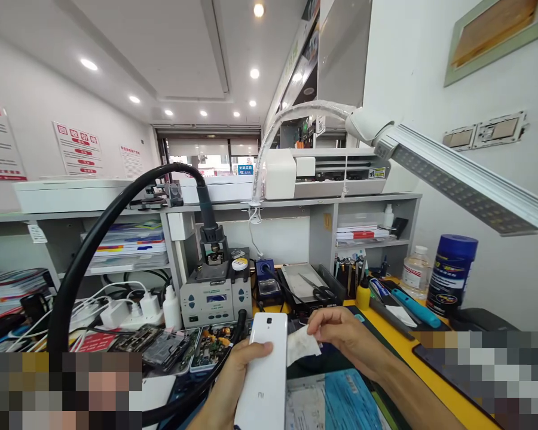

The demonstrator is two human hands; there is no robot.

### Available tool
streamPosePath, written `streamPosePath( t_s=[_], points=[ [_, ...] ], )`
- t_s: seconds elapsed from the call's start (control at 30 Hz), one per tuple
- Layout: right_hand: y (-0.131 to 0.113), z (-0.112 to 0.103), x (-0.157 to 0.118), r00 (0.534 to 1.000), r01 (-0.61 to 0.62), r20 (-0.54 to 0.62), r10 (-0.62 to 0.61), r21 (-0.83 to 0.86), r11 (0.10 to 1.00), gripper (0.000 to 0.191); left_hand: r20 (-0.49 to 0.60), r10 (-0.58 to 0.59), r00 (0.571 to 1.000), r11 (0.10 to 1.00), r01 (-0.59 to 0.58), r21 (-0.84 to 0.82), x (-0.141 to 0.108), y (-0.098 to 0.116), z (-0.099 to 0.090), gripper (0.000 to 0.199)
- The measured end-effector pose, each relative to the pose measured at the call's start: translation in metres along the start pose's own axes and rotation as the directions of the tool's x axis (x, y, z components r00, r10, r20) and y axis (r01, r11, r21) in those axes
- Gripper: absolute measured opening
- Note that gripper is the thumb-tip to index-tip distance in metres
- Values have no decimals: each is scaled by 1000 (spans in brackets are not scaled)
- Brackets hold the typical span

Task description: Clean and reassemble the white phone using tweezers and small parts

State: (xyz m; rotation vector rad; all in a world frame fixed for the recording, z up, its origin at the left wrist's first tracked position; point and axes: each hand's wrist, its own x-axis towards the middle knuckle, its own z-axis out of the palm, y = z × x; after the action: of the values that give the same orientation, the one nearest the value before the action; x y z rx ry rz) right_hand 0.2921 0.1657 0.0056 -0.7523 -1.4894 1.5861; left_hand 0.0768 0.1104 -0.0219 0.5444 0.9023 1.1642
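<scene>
A white phone [260, 376], its back with camera and logo turned toward me, stands tilted near the bottom centre. My left hand [234, 376] is closed around its left edge, the thumb lying on the back. To the right of the phone, my right hand [336, 333] pinches a piece of white tissue [303, 346] by its upper corner. The tissue hangs beside the phone's right edge; whether it touches the phone is unclear. Beneath both hands lies a blue and grey packet [349, 397] on a dark mat.
Across the left runs a thick black hose [72, 280]. A soldering station [215, 301] stands behind, with circuit boards [210, 346] before it. At right are a yellow bottle [363, 297], a blue canister [452, 275] and a clear bottle [415, 272]. An LED lamp [466, 173] hangs above.
</scene>
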Motion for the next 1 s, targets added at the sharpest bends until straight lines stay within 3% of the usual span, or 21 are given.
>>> streamPosePath(
  t_s=[0.13, 0.2, 0.33, 0.47, 0.77, 1.0],
  points=[
    [-2, 4, -1, 999, 9, 34, -6, -106, 994, 8, 44, 60, 997, 996, -63, 63, -4, 7, 2, 29],
    [-1, 7, -2, 999, -8, 42, 14, -120, 993, 17, 77, 80, 994, 993, -87, 84, -5, 10, 5, 32],
    [4, 8, -3, 983, -135, 110, 148, -119, 984, 37, 138, 99, 986, 988, -113, 103, -9, 13, 7, 40],
    [7, 6, -3, 951, -232, 182, 252, -120, 965, 34, 177, 92, 980, 985, -115, 126, -13, 15, 7, 40],
    [2, 7, -5, 961, -176, 189, 204, -153, 972, 23, 208, 69, 976, 980, -105, 167, -16, 18, 4, 34],
    [13, 5, 0, 984, -115, 108, 139, -204, 972, 21, 222, 64, 973, 979, -104, 174, -9, 20, -4, 34]
  ],
)
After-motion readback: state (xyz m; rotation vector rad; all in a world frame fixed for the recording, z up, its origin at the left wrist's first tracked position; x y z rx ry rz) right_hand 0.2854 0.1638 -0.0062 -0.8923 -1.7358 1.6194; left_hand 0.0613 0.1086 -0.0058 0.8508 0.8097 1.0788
